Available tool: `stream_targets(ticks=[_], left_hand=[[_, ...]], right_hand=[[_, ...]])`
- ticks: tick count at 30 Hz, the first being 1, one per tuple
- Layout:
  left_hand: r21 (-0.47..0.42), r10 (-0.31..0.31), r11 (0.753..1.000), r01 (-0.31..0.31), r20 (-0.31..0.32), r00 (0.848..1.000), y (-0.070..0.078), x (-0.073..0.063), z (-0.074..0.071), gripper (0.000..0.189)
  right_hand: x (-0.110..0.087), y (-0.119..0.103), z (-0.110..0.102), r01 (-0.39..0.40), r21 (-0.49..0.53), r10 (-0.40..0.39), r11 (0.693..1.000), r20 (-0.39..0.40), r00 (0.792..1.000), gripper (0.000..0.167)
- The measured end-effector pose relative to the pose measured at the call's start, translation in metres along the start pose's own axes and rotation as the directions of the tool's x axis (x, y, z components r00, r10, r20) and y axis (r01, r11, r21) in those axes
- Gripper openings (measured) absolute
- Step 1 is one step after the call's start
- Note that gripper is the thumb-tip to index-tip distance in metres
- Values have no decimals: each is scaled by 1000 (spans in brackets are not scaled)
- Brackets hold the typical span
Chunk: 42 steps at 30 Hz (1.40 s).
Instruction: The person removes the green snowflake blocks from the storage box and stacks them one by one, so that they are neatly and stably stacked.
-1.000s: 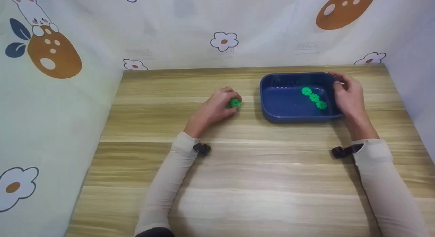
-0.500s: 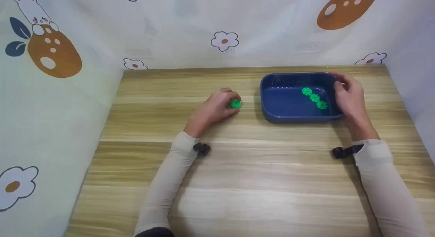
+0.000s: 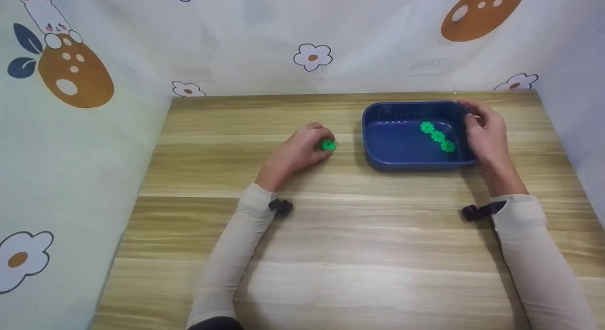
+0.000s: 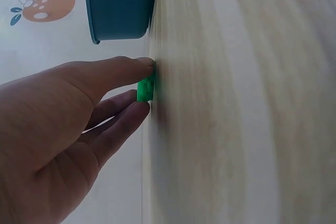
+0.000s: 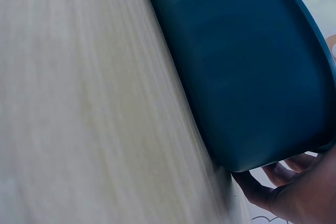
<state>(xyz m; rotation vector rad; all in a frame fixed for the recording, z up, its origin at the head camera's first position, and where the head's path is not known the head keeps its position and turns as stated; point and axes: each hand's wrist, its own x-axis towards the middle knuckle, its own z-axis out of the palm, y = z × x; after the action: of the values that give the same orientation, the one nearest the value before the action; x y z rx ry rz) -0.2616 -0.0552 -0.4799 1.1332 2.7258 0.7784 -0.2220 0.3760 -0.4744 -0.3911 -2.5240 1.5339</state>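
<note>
On the wooden table, my left hand [image 3: 302, 148] pinches a small green flower-shaped plastic piece [image 3: 329, 145] between thumb and fingertips, to the left of a blue plastic box [image 3: 416, 166]. The left wrist view shows that green piece [image 4: 145, 88] edge-on, right at the table surface. My right hand [image 3: 489, 134] grips the right end of the box, thumb at the rim and fingers around the outside. Inside the box, several green flower-shaped pieces [image 3: 437, 136] lie in a slanting row towards its right side. The right wrist view shows the box wall [image 5: 247, 77] and the curled fingers [image 5: 254, 187].
The wooden table [image 3: 359, 254] ends at the back against a pale curtain [image 3: 246, 46] printed with flowers and rabbits. Similar printed cloth [image 3: 61, 169] stands along the left side, and a pale wall [image 3: 576, 108] runs along the right.
The green piece has tilted slightly between my left fingertips. Both hands and the box have stayed practically where they were.
</note>
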Motion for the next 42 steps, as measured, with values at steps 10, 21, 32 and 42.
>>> stream_targets(ticks=[10,21,32,42], left_hand=[[-59,-39,998,38,-22,999,1,-1,-4,45],[-153,-11,988,-6,-111,994,22,12,-7,41],[-144,-12,990,-6,-121,993,51,36,1,38],[-33,17,999,-21,-102,995,84,70,9,39]], right_hand=[[0,1,1,9,-5,-9,1000,-12,1000,45],[-1,3,-1,-8,-7,8,1000,-3,1000,44],[-1,1,-1,6,-50,-6,999,16,1000,45],[-2,-2,-1,12,-58,-13,998,-6,1000,46]])
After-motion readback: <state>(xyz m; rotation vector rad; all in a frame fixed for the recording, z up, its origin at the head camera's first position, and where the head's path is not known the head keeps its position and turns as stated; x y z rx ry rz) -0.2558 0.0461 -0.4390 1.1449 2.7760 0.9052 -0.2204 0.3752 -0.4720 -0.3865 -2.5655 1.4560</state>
